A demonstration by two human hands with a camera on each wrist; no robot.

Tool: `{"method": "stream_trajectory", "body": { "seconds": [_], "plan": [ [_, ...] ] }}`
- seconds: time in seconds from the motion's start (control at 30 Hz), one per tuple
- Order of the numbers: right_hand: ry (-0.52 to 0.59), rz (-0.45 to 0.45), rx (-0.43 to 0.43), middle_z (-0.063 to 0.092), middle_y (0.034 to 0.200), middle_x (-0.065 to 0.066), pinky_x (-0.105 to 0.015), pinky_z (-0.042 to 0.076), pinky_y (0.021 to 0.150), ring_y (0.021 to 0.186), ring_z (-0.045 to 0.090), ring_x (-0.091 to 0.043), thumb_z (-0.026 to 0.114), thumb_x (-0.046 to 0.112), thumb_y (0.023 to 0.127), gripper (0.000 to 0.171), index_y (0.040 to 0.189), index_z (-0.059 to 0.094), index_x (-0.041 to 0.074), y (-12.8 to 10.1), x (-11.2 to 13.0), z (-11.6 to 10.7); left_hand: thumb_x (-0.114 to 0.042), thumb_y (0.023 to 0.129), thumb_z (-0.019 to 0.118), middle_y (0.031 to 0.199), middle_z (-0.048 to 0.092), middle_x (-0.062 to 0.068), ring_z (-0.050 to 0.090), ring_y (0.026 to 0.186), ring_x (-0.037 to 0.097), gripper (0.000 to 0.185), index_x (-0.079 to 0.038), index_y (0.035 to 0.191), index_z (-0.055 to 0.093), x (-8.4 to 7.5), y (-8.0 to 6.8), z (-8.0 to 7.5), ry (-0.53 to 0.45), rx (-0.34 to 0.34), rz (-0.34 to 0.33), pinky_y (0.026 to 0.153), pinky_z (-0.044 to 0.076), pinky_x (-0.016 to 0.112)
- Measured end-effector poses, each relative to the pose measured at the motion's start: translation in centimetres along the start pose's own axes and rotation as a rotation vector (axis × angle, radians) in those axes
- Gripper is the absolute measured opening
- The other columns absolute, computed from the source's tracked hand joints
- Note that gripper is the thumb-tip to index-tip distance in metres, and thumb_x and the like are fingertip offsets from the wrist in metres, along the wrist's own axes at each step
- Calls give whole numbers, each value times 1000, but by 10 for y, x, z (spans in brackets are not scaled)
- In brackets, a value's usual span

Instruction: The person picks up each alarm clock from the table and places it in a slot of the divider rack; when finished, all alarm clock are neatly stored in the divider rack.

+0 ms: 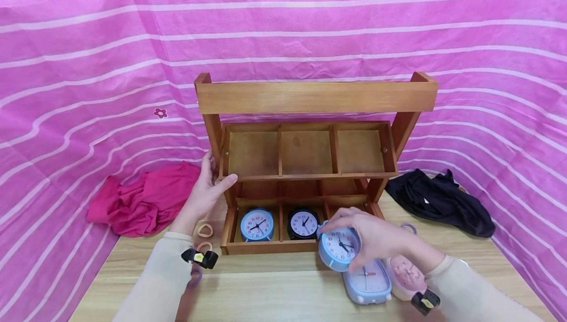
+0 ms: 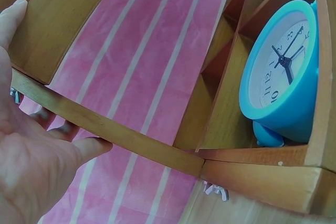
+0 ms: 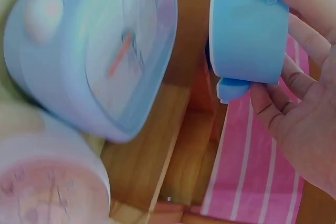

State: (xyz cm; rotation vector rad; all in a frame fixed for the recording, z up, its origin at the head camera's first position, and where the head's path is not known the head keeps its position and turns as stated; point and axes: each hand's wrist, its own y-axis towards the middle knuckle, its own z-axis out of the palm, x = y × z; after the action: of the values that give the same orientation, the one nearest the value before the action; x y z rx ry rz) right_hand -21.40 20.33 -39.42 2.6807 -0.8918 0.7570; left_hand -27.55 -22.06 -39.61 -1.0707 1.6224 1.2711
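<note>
My right hand (image 1: pixel 372 233) grips a round light-blue alarm clock (image 1: pixel 340 249) by its rim, in front of the right lower compartment of a wooden two-tier shelf (image 1: pixel 316 96). In the right wrist view the held clock (image 3: pixel 249 30) shows its side and a small foot. With thumb in front, my left hand (image 1: pixel 208 186) holds the shelf's left side at the upper tier. A blue alarm clock (image 1: pixel 257 225) stands in the lower left compartment, and a black one (image 1: pixel 303 223) in the lower middle. The upper tier's three compartments hold nothing.
A rounded-rectangular lavender-blue clock (image 1: pixel 366 282) and a pink clock (image 1: pixel 405 275) lie on the table below my right hand. Red cloth (image 1: pixel 146 199) lies left, black cloth (image 1: pixel 440 201) right. Hair ties (image 1: pixel 204 230) lie near my left wrist. A pink striped curtain (image 1: pixel 310 26) hangs behind.
</note>
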Motion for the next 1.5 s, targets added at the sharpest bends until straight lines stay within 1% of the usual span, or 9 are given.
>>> {"method": "stream_trajectory", "body": {
  "seconds": [0.17,0.37,0.5,0.7,0.77,0.93,1.1,1.2,1.5],
  "plan": [
    [-2,20,-22,59,133,14,-44,47,104,124,52,-14,101,31,65,84,141,65,29,0,-18,-10,-9,102,65,167,24,18,26,154,36,89,-19,166,5,1,0,0,14,-1,0,124,24,58],
    [4,13,-51,61,131,5,-42,49,100,121,52,-19,101,28,64,84,140,66,19,-2,-36,-19,-7,102,65,166,26,18,28,153,36,87,-18,166,6,2,0,0,11,-3,5,124,25,57],
    [10,51,-60,61,131,2,-43,51,98,118,54,-21,101,26,65,84,140,66,17,-1,-44,-24,-9,102,65,167,25,18,28,153,36,88,-19,166,5,0,1,-1,14,0,8,124,26,58],
    [-25,122,-72,61,131,-1,-46,52,98,116,56,-22,101,25,66,83,140,66,17,1,-54,-27,-13,103,65,167,25,15,28,154,33,87,-21,166,6,-1,4,-2,19,3,9,123,28,58],
    [-16,141,-69,61,131,-2,-47,52,98,116,57,-23,100,26,67,81,140,66,17,1,-57,-28,-12,102,65,167,26,15,29,153,33,87,-20,165,6,-1,4,-1,16,3,11,123,29,57],
    [-17,140,-56,62,131,-6,-48,53,98,116,58,-26,99,28,70,78,139,66,14,3,-62,-30,-8,102,64,166,27,17,31,152,34,87,-20,166,6,1,2,0,-3,2,16,123,28,58],
    [-12,130,-31,63,131,-5,-48,52,101,117,59,-26,100,22,69,79,139,66,12,7,-69,-27,-9,103,64,166,26,16,30,153,34,87,-20,166,6,3,2,0,-7,0,8,123,27,58],
    [16,138,-9,63,133,-6,-49,51,103,118,58,-26,99,20,70,78,140,65,11,8,-73,-25,-10,102,65,167,26,15,29,153,33,87,-20,166,6,4,2,-1,-1,2,4,123,27,58],
    [56,158,24,61,139,-8,-62,45,109,126,56,-31,97,19,72,77,141,64,13,10,-79,-20,-11,102,65,167,27,14,29,154,31,86,-20,165,8,3,2,-1,12,-4,10,124,27,56]
  ]
}}
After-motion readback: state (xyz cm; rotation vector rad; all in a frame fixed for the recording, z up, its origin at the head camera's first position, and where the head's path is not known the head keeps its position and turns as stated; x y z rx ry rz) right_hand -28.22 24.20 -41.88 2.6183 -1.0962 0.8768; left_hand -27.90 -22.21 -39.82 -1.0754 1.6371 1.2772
